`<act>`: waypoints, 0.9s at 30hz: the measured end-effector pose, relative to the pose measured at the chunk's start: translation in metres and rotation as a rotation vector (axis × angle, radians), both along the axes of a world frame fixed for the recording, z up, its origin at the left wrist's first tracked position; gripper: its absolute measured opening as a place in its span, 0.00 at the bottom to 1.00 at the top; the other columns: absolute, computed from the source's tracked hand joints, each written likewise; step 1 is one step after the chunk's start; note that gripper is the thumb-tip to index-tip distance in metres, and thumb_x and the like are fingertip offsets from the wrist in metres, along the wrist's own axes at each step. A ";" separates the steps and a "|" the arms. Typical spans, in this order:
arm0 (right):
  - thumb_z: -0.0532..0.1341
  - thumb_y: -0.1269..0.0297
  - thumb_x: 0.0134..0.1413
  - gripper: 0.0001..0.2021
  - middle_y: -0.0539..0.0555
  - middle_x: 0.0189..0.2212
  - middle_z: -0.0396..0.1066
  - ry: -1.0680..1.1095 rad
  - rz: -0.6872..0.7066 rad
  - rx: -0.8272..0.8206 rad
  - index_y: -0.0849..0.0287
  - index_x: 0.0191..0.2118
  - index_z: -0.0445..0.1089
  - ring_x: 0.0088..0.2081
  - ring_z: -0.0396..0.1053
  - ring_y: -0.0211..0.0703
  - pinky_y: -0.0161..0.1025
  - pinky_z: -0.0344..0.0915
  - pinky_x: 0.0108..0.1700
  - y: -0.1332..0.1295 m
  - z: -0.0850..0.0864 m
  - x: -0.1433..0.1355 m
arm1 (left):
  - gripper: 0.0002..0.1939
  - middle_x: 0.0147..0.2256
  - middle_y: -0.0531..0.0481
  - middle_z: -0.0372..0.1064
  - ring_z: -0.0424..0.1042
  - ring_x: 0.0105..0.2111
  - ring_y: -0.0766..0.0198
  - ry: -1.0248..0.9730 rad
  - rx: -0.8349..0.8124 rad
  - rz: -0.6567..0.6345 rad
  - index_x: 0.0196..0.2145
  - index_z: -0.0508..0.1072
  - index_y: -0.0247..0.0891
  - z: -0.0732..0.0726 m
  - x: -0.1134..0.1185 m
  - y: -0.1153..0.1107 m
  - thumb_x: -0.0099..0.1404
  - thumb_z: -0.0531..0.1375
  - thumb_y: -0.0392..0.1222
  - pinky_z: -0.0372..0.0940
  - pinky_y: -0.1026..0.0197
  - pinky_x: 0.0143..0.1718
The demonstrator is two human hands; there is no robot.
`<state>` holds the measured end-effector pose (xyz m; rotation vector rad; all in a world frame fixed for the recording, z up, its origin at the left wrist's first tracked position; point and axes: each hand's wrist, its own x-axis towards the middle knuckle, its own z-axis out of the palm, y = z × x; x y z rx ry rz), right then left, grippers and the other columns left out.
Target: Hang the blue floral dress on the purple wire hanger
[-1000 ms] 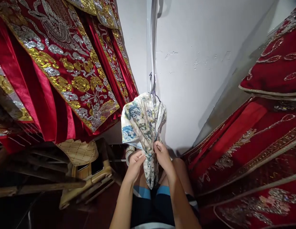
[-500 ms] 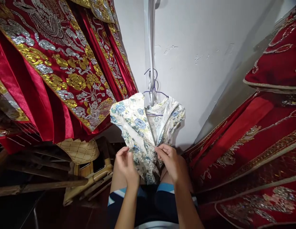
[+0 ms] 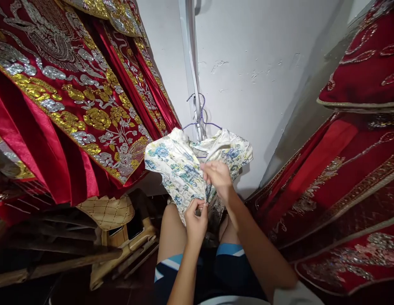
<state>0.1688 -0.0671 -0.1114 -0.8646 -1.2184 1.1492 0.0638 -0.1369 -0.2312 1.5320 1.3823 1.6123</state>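
A white shirt (image 3: 179,163) with blue and yellow flowers hangs on a thin purple wire hanger (image 3: 201,120) in front of me. Its front edges meet at the middle, below an open neckline. My left hand (image 3: 197,218) pinches the front edge low down, near my knees. Higher up, close to the neckline, the fingers of my right hand (image 3: 217,174) are closed on the same front edge. The fingertips partly hide the cloth, and I cannot make out any buttons.
Red cloth with gold and silver sequins (image 3: 98,118) hangs at the left. Beneath it stands a bamboo chair (image 3: 123,250) with a quilted cushion (image 3: 108,212). More red embroidered cloth (image 3: 330,182) fills the right side. Behind the shirt is a white wall (image 3: 248,76) with a white strap (image 3: 189,51).
My left hand has moved right and taken hold of the shirt's front edge. My right hand has moved up along that edge toward the neckline. The shirt front now lies flatter and more closed.
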 end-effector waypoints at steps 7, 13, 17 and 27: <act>0.65 0.63 0.57 0.12 0.44 0.15 0.64 0.085 -0.089 0.082 0.62 0.25 0.70 0.15 0.55 0.27 0.29 0.48 0.19 0.063 0.083 -0.003 | 0.08 0.25 0.53 0.64 0.65 0.27 0.63 0.073 -0.064 -0.086 0.27 0.69 0.39 -0.016 0.006 0.016 0.64 0.59 0.39 0.59 0.63 0.31; 0.63 0.60 0.61 0.10 0.43 0.15 0.64 0.124 -0.017 0.173 0.60 0.30 0.69 0.15 0.56 0.28 0.29 0.50 0.19 0.049 0.068 0.009 | 0.06 0.32 0.49 0.74 0.73 0.34 0.61 0.146 0.089 -0.188 0.39 0.76 0.38 0.050 -0.006 0.047 0.66 0.60 0.40 0.65 0.61 0.38; 0.66 0.55 0.58 0.14 0.43 0.15 0.63 0.089 0.026 0.249 0.58 0.29 0.67 0.16 0.57 0.30 0.31 0.52 0.20 0.043 0.061 0.013 | 0.15 0.32 0.50 0.72 0.71 0.30 0.64 0.203 0.434 -0.020 0.54 0.73 0.39 0.133 -0.018 0.076 0.72 0.57 0.43 0.64 0.62 0.35; 0.66 0.55 0.56 0.14 0.43 0.15 0.58 -0.066 -0.058 0.283 0.55 0.27 0.65 0.17 0.52 0.33 0.34 0.48 0.21 0.052 0.042 0.010 | 0.05 0.33 0.50 0.73 0.71 0.33 0.65 0.468 0.600 0.056 0.37 0.72 0.37 0.205 -0.026 0.100 0.71 0.58 0.40 0.62 0.62 0.39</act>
